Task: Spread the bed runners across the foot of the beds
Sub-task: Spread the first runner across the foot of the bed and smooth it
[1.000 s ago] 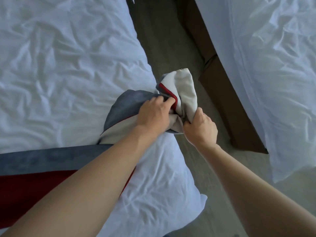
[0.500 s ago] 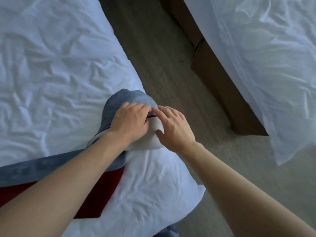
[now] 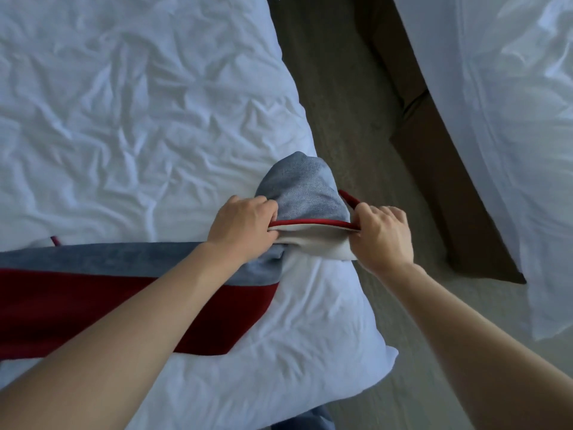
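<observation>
The bed runner (image 3: 130, 293) is a long strip of cloth with a blue-grey band along its far side and a dark red band along its near side. Its underside is off-white, and a thin red piping runs along the edge. The flat section lies across the foot of the near bed (image 3: 124, 119), on a wrinkled white duvet. Its long axis runs left to right, across the width of the bed, and the left end passes out of view.

The right end of the runner is not flat. It is bunched and turned back near the right edge of the bed, so that a rounded hump of blue-grey cloth points away toward the head of the bed and the off-white underside shows below the piping.

The left hand (image 3: 243, 226) pinches the piped edge at the left of the hump, fingers curled over the cloth. The right hand (image 3: 383, 235) grips the same edge at the right, at the side of the bed. The hands are apart, and the piping is stretched in a shallow line between them.

A strip of floor (image 3: 341, 103) separates this bed from a second bed (image 3: 511, 119), which has white linen and a brown base. No brand, label or writing is visible on the runner or the linen.
</observation>
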A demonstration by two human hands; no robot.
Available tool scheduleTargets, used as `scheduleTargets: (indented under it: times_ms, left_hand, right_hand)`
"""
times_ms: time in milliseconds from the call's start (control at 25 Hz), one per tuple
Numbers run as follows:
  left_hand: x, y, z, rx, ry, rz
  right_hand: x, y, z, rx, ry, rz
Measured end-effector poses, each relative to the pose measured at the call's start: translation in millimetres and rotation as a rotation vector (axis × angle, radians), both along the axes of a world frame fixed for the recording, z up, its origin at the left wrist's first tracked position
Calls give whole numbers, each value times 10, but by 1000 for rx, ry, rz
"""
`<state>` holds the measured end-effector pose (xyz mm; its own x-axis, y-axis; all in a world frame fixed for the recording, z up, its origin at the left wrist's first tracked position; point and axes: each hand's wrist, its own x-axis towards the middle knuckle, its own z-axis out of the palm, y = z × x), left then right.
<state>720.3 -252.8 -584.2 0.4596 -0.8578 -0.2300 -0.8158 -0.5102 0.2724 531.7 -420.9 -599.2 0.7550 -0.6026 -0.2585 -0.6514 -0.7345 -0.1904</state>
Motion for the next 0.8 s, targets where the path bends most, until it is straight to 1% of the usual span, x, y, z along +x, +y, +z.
scheduleTargets:
  times_ms: [40, 120, 160, 200, 240, 280, 360, 400, 440, 480, 560, 680, 800]
  left_hand:
    - [-23, 29, 8, -23, -9, -6]
    - [-69, 67, 22, -66, 0, -29]
    - [-74, 113, 26, -83, 20, -24]
    - [-51, 178, 32, -90, 48, -4]
    - [-1, 269, 36, -76, 87, 28]
    - [73, 392, 39, -28, 128, 54]
    - [231, 701, 59, 157, 182, 52]
    - [288, 847, 69, 238, 206, 35]
    - [312, 980, 77, 274, 232, 24]
    - [309, 1109, 85, 268, 246, 13]
    - [232, 1261, 74, 178, 182, -41]
    - [38, 1367, 101, -1, 45, -135]
    - [-216, 1502, 178, -95, -56, -181]
  right_hand:
    - [57, 137, 32, 8, -17, 80]
    - [257, 471, 81, 68, -123, 221]
    - [364, 628, 110, 64, -181, 245]
    - [441, 709, 132, 40, -223, 233]
    - [471, 710, 159, 22, -225, 183]
    - [437, 670, 178, 7, -180, 121]
    - [263, 635, 218, -19, -44, 27]
    - [196, 671, 245, -29, 6, 15]
    - [173, 760, 271, -25, 26, 41]
    - [199, 916, 295, -16, 15, 89]
    - [348, 1271, 309, -6, -42, 167]
    - [451, 1537, 312, -73, -145, 114]
    - [170, 1597, 360, -154, -114, 41]
